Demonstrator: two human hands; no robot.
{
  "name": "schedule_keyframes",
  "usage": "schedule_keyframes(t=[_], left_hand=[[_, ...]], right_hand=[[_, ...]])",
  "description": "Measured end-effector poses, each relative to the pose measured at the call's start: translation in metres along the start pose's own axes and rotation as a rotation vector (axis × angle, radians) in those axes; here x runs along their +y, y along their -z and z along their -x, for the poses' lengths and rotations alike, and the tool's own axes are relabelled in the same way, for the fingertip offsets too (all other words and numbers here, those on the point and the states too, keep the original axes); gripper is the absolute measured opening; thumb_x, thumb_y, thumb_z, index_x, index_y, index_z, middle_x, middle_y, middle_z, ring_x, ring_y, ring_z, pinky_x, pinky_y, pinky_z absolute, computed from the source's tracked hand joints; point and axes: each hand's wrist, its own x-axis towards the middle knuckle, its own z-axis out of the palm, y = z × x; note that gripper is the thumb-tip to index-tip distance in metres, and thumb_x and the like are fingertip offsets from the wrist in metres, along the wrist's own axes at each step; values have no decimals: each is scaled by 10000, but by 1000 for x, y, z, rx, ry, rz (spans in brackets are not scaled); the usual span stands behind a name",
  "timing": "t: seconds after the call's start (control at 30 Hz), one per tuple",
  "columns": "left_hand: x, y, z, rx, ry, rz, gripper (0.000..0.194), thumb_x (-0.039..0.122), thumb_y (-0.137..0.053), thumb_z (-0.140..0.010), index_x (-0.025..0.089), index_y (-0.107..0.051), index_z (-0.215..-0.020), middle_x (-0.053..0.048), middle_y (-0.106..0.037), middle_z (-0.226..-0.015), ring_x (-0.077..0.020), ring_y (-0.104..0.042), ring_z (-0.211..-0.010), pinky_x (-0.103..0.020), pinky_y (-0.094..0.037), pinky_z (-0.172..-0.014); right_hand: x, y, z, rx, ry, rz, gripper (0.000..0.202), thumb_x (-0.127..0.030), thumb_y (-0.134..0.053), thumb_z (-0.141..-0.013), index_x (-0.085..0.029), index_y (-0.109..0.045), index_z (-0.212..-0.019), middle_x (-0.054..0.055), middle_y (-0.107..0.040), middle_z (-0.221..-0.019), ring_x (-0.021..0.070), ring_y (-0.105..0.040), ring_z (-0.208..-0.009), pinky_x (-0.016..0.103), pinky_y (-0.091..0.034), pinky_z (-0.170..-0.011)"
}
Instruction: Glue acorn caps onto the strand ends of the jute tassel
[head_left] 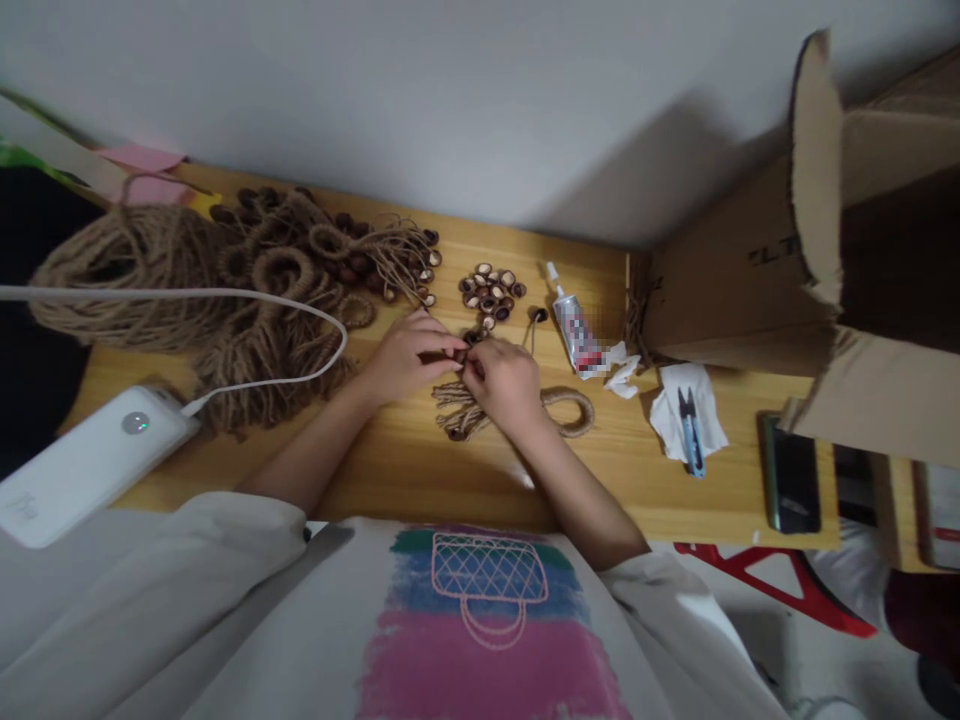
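Observation:
My left hand [409, 355] and my right hand [504, 385] meet fingertip to fingertip over the table, both closed in a pinch. Between them shows a bit of a small dark brown piece, apparently a nut shell; the fingers cover most of it. Beneath and beside my right hand lies a twine-wrapped ring [574, 412] with a twine tassel [454, 395], and a brown shell [457, 434] sits at the tassel's lower edge. Just beyond my fingers is a cluster of halved brown nut shells [491, 290] with pale insides. A dark applicator tip [538, 315] on a thin stem lies beside them.
A glue tube [576, 330] lies near crumpled tissue [621, 370]. Farther right are blue thread snips [691, 435] on tissue, a phone [791, 475] and an open cardboard box [735, 250]. Twine coils [135, 275], finished-looking tassel rings [281, 275] and a cabled white power bank [97, 465] occupy the left.

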Motion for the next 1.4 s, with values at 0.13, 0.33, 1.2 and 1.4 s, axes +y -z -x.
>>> schedule_keyframes(t=[0.13,0.33,1.2,1.4], left_hand=[[0,0,0,-11,-1,-27,157,287,-659,-782,196,-739,-882,-51,-711,-813,-185,-594,-777,-341,-466,-759],[-1,-1,0,-1,-43,-31,164,283,-659,-783,181,-736,-885,-53,-718,-806,-183,-594,-762,-337,-462,-749],[4,1,-1,3,4,20,182,366,-660,-785,220,-683,-891,-35,-710,-803,-187,-616,-773,-353,-469,-762],[3,0,2,27,12,66,217,364,-668,-777,191,-685,-906,-49,-710,-817,-176,-622,-770,-332,-489,-753]], right_hand=[[-2,2,-2,-21,-9,16,160,-212,-516,-849,-146,-659,-879,83,-671,-873,221,-584,-838,301,-375,-729],[-2,2,-2,-29,-6,7,160,-213,-520,-852,-141,-659,-886,89,-671,-881,219,-578,-844,297,-371,-733],[3,7,8,58,29,-86,169,-246,-507,-868,-156,-646,-903,76,-655,-885,217,-573,-841,307,-369,-742],[2,8,11,105,34,-93,165,-257,-515,-859,-154,-633,-912,82,-655,-898,227,-567,-857,314,-373,-752]])
